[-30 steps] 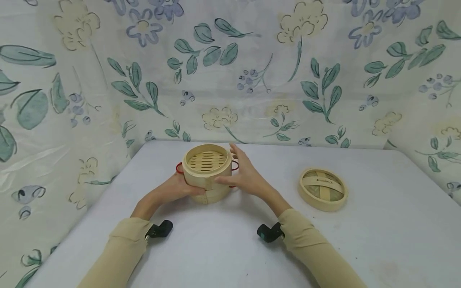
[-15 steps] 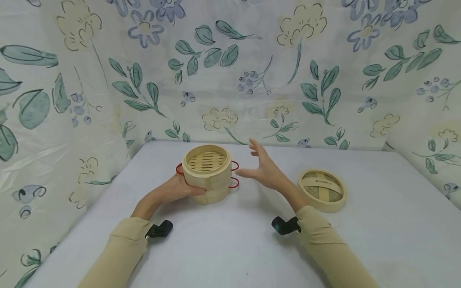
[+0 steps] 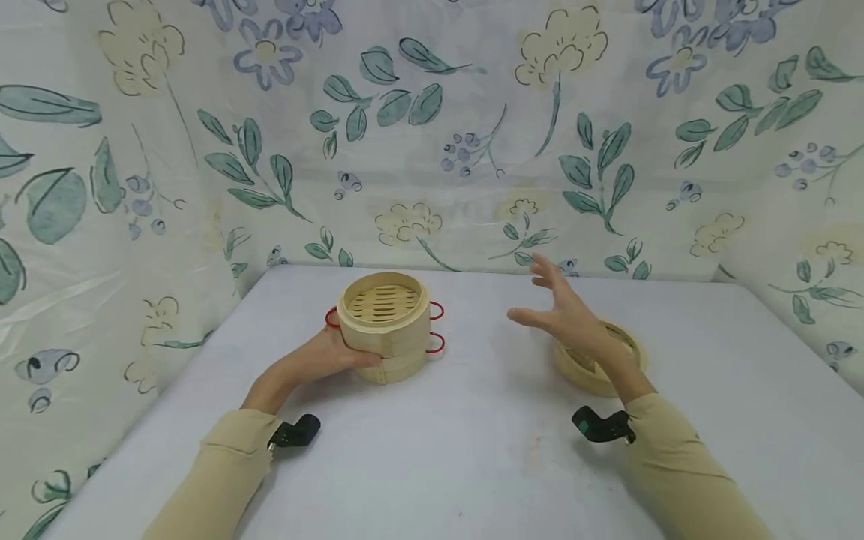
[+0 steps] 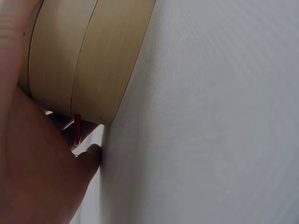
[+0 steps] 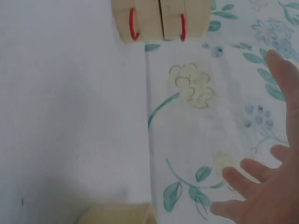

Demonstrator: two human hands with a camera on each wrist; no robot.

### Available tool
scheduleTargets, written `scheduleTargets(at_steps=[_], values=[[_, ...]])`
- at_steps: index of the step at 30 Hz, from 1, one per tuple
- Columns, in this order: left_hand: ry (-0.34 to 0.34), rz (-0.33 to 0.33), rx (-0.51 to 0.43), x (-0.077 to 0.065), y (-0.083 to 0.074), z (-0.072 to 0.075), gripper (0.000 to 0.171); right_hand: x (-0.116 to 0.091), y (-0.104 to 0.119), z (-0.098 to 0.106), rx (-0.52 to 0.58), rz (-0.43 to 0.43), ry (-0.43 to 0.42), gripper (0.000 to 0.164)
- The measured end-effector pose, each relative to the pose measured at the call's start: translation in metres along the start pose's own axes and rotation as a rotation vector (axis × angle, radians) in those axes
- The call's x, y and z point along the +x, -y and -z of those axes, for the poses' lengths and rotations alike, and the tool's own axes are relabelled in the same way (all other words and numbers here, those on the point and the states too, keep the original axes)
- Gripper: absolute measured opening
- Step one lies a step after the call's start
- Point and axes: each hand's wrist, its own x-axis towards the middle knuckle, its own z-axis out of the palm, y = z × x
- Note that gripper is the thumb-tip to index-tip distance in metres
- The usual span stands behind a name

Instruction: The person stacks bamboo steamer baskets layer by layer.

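Two stacked bamboo steamer baskets (image 3: 408, 345) with slatted inside and red loop handles stand on the white table, left of centre. My left hand (image 3: 324, 356) grips their left side, thumb across the front; its other fingers are mostly hidden behind. In the left wrist view that hand (image 4: 37, 163) lies against the bamboo wall beside a red loop (image 4: 77, 130). My right hand (image 3: 570, 315) is in the air with fingers spread, holding nothing. Behind its wrist is the round bamboo lid (image 3: 580, 373), partly covered by the forearm.
The white table (image 3: 418, 465) extends in front of the baskets and to the right. A floral sheet (image 3: 499, 135) hangs along the back and left side. Each wrist carries a black camera mount (image 3: 601, 424).
My right hand has come off the baskets and moved right, and now partly covers the lid. The left hand keeps its hold, and the baskets stay in place.
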Motion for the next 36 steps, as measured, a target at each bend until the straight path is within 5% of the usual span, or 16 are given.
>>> scheduleTargets(at_steps=[16,27,36], values=[[0.014,0.047,0.022,-0.004,0.0,0.002,0.088,-0.039,-0.045,0.076,-0.225,-0.044,0.066,0.108],[0.019,0.016,-0.017,-0.002,0.0,0.004,0.087,-0.045,-0.066,0.081,-0.268,-0.12,0.288,0.114],[0.048,0.033,-0.007,-0.003,0.001,0.007,0.084,-0.05,-0.066,0.075,-0.323,-0.174,0.372,0.117]])
